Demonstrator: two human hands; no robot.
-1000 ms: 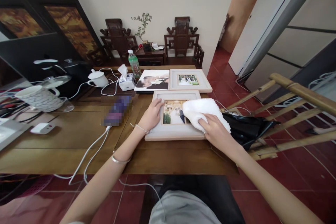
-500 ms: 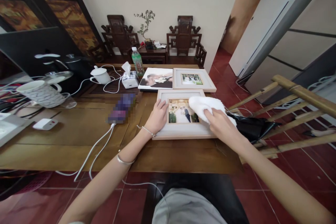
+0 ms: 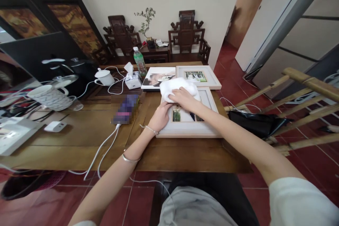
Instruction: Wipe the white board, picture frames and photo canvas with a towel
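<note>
A white photo frame [image 3: 212,130] lies flat on the wooden table. My right hand [image 3: 184,99] is closed on a white cloth [image 3: 176,86] at the frame's upper left part, covering some of the picture. My left hand [image 3: 160,117] rests on the frame's left edge, its fingertips close to the cloth and partly hidden by it. Beyond it lie a second white frame [image 3: 212,79] and a white-edged photo panel [image 3: 159,75], side by side.
A phone [image 3: 126,110] with a white cable lies left of the frame. Farther off are a tissue box [image 3: 133,80], a green-labelled bottle [image 3: 140,61], a lidded cup [image 3: 105,77] and a patterned mug [image 3: 49,97]. A bamboo rack [image 3: 312,84] stands at the right.
My right hand has carried the cloth from the frame's right side to its upper left, across the picture. My left hand remains at the left edge. The view has shifted slightly.
</note>
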